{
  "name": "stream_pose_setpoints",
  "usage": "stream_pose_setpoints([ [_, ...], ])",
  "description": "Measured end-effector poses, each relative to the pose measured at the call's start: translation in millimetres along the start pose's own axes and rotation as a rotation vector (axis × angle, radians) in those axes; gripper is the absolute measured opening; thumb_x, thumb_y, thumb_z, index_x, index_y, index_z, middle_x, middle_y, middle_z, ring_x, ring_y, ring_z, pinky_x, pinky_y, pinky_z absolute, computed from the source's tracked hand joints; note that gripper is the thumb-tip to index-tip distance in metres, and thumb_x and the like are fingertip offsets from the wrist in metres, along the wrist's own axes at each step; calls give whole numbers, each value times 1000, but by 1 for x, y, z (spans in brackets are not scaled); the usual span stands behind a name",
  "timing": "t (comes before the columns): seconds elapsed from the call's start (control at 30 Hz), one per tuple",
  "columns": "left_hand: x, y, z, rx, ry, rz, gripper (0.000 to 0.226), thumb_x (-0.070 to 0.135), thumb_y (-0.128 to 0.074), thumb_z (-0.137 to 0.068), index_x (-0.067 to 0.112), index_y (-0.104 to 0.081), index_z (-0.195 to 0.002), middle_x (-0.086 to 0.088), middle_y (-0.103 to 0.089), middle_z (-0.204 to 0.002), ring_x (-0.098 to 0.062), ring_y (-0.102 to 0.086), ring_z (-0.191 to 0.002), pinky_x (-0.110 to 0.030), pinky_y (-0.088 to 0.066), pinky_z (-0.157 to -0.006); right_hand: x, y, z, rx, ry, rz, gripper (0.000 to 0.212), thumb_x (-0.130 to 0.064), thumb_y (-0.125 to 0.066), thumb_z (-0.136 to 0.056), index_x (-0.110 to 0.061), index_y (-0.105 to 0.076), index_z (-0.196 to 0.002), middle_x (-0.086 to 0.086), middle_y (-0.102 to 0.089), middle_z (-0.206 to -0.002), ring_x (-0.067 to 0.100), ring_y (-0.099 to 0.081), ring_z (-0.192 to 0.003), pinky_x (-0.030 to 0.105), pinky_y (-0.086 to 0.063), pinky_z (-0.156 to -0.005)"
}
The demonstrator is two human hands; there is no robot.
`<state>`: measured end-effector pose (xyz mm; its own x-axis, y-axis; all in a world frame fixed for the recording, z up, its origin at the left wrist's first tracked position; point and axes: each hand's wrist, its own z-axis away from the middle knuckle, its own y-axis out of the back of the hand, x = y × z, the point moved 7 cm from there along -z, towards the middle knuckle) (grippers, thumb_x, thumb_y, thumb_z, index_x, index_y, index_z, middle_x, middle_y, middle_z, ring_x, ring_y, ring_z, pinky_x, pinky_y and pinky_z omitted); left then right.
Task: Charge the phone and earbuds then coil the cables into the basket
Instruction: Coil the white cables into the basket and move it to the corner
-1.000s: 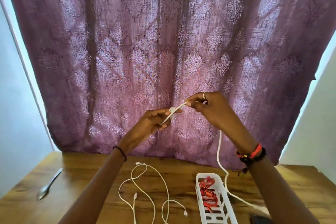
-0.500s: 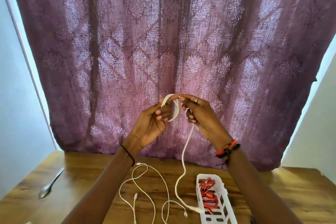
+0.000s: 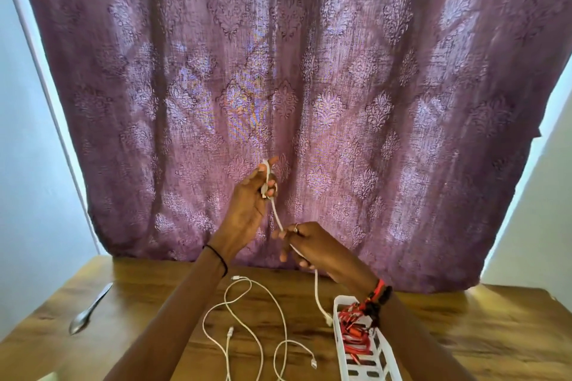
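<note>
My left hand (image 3: pixel 250 204) is raised in front of the curtain and holds a small loop of a thick white cable (image 3: pixel 317 291) between thumb and fingers. Lower and to the right, my right hand (image 3: pixel 305 244) pinches the same cable, which runs down from it to a plug hanging just left of the basket. The white slotted basket (image 3: pixel 365 371) stands on the table at the bottom right with a coiled red cable (image 3: pixel 356 340) inside. A thin white cable (image 3: pixel 247 322) lies loose in curves on the table.
A wooden table (image 3: pixel 464 334) fills the bottom of the view. A metal spoon (image 3: pixel 88 312) lies near its left edge. A purple patterned curtain (image 3: pixel 278 86) hangs behind the table, with pale walls on both sides.
My right hand has dropped from beside the left hand to lower down, sliding along the thick cable. The left hand keeps the loop. The cable's free end has risen off the table.
</note>
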<state>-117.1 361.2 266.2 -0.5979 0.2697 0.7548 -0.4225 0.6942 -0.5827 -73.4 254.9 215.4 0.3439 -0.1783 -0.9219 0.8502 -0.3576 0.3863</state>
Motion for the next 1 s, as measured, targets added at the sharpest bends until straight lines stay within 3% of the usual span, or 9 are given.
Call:
stream_pose_setpoints([
  [0.17,-1,-7,12,34,-193,-700,25,12,-43,-97,12,-58,-77,7,-57,-52,0,-47,-46,-11,-40,-55,-9,18,7,16,132,328,31,-19,-47,-96,6,-65,-87,13,-66,-69,2,-42,-38,15,-32,-46],
  [0.27,-13,-16,17,-28,-241,-864,21,11,-44,-97,8,-58,-83,9,-57,-54,0,-48,-48,-14,-41,-57,-10,27,13,8,138,407,32,-24,-49,-95,2,-67,-88,16,-69,-74,15,-48,-51,27,-38,-56],
  [0.4,-32,-24,19,-74,-272,-1192,20,11,-44,-97,3,-61,-103,8,-57,-63,3,-51,-55,-16,-39,-60,-19,45,24,18,179,521,18,-9,-51,-89,-5,-69,-88,3,-67,-74,-3,-48,-44,17,-34,-53],
  [0.5,-42,-29,25,-126,-272,-1373,22,12,-45,-96,3,-59,-111,-2,-56,-76,-20,-57,-69,-20,-36,-61,-24,68,29,71,199,561,20,-7,-54,-85,-7,-71,-96,5,-68,-79,0,-50,-56,21,-39,-59],
  [0.63,-54,-32,33,-187,-148,-1298,23,16,-46,-97,10,-63,-111,1,-57,-73,-4,-50,-57,-6,-37,-56,-28,90,36,67,240,551,24,-4,-53,-88,-13,-72,-100,-4,-62,-68,-4,-47,-43,9,-33,-45],
  [0.7,-58,-34,38,-258,-80,-1168,20,20,-47,-97,17,-66,-92,6,-57,-61,-5,-49,-53,-16,-41,-60,-32,101,39,110,289,525,29,3,-50,-89,-11,-72,-99,4,-68,-77,-5,-46,-41,9,-33,-44],
  [0.8,-61,-41,46,-364,-27,-992,25,16,-44,-97,11,-61,-79,9,-57,-53,-6,-49,-51,-22,-41,-61,-35,116,40,171,348,459,23,1,-56,-88,-9,-72,-100,-5,-68,-73,-8,-52,-49,8,-36,-52],
  [0.9,-64,-47,50,-370,18,-873,30,7,-36,-98,-15,-55,-104,10,-53,-50,1,-43,-49,-15,-37,-58,-29,127,36,187,351,313,20,3,-57,-87,-13,-66,-95,-11,-69,-68,-4,-55,-52,11,-42,-56],
  [1.0,-69,-55,54,-403,71,-786,34,8,-31,-100,-6,-50,-123,12,-43,-57,1,-39,-53,-13,-36,-60,-24,134,32,251,358,217,22,2,-61,-84,-18,-53,-82,-2,-71,-69,2,-60,-55,16,-45,-59],
])
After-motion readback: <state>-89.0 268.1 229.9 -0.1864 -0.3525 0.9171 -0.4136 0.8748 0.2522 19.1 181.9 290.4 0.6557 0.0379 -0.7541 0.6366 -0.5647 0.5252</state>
